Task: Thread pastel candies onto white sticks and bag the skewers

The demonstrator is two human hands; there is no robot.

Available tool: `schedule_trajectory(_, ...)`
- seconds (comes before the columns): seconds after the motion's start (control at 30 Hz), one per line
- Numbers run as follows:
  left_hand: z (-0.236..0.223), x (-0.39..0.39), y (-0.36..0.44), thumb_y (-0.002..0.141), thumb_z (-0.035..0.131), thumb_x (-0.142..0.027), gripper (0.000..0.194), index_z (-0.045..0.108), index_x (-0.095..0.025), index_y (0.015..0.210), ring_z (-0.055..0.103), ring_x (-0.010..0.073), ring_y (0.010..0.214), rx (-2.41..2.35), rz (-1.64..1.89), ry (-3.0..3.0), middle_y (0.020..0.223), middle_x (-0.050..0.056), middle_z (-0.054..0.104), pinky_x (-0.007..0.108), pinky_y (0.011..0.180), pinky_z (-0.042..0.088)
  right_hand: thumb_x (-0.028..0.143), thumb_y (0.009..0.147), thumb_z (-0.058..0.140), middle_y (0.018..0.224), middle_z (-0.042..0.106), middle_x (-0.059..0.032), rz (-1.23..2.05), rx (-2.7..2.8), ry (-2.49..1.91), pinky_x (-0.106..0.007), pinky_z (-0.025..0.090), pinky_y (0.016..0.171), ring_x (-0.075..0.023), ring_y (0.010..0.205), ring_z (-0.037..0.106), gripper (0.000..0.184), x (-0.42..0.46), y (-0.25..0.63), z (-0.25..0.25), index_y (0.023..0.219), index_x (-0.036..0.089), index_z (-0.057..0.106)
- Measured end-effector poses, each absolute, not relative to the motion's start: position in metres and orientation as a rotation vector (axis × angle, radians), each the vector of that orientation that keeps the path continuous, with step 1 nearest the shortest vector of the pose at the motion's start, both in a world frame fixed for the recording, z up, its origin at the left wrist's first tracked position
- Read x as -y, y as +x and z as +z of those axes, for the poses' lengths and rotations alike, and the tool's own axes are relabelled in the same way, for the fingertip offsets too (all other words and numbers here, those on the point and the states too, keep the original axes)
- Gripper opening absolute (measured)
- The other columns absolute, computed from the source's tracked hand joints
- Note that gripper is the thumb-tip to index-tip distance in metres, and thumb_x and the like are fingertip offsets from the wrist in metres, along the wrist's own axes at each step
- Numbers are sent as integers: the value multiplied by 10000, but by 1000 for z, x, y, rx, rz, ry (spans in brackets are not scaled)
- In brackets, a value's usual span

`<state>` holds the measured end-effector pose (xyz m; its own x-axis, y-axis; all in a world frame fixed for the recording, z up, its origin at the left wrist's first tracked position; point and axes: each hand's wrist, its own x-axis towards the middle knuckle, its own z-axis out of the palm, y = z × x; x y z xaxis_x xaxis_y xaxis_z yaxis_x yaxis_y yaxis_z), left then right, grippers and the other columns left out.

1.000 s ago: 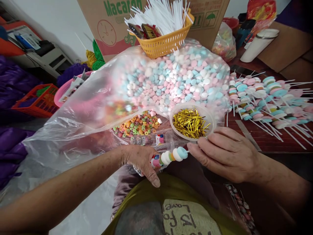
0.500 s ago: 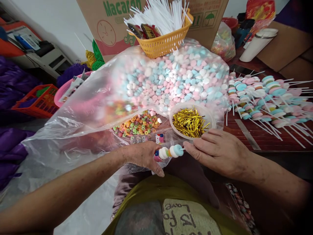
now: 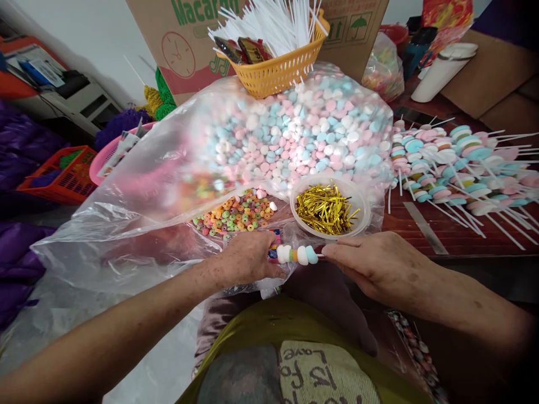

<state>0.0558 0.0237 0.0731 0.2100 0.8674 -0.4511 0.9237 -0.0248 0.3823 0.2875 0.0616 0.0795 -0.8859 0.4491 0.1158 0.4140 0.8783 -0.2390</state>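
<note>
A skewer of marshmallows point(image 3: 297, 255), white and pale blue with orange and green cereal rings between, lies level between my hands. My right hand point(image 3: 370, 261) pinches its white stick at the right end. My left hand point(image 3: 248, 259) is closed around a small clear plastic bag point(image 3: 273, 253) with blue and pink print, at the skewer's left end. How much of the skewer sits inside the bag is hard to make out. Just beyond my hands are a round plastic tub point(image 3: 365, 216) of gold twist ties point(image 3: 326, 209) and a heap of colourful cereal rings point(image 3: 240, 212).
A large clear bag of pastel marshmallows point(image 3: 290, 134) fills the table's middle. A yellow basket point(image 3: 278, 76) of white sticks stands behind it. Finished-looking marshmallow skewers point(image 3: 463, 163) are piled at right, below a white cup point(image 3: 444, 73). A cardboard box point(image 3: 181, 50) stands at the back.
The fingers of my left hand have closed in around the bag and the skewer's left end. The skewer has shifted slightly right and levelled, with my right hand still on its stick.
</note>
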Motion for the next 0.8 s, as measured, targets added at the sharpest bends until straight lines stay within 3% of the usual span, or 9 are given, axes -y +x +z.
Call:
schedule_trajectory(0.33, 66, -34, 75, 617, 715, -524, 474, 565, -178, 903, 599, 269, 811, -1512, -86, 1949, 841, 57, 628, 324, 653, 420, 60, 760, 474, 692, 600, -19, 239, 2951, -647, -257, 180, 497, -115, 561, 485, 152, -57, 259, 63, 796, 152, 590)
schedule_trajectory(0.43, 73, -41, 74, 595, 763, -444, 609, 536, -167, 1087, 590, 267, 924, -1302, 112, 1908, 983, 77, 636, 342, 753, 446, 88, 751, 506, 775, 636, -45, 303, 2980, -610, -248, 232, 503, -141, 629, 539, 146, -61, 253, 53, 858, 140, 592)
schedule_trajectory(0.53, 90, -43, 56, 634, 750, -423, 821, 374, -189, 1325, 584, 243, 980, -1118, 245, 1854, 1091, 85, 622, 336, 819, 438, 99, 802, 479, 779, 644, -50, 438, 2946, -638, -237, 305, 550, -145, 673, 566, 130, -68, 256, 50, 863, 143, 585)
schedule_trajectory(0.63, 101, -36, 35, 641, 739, -435, 740, 431, -270, 1294, 586, 245, 969, -1207, 109, 1969, 1076, 41, 635, 322, 818, 417, 148, 879, 420, 714, 623, -34, 451, 2881, -758, -236, 306, 566, -134, 643, 554, 172, -73, 263, 56, 800, 156, 572)
schedule_trajectory(0.8, 84, -21, 30, 789, 568, -359, 226, 599, -229, 972, 582, 183, 746, -1523, -7, 1986, 819, 6, 639, 253, 653, 387, 138, 876, 413, 664, 581, -19, 347, 2898, -698, -245, 229, 523, -115, 578, 492, 190, -74, 268, 69, 752, 161, 555)
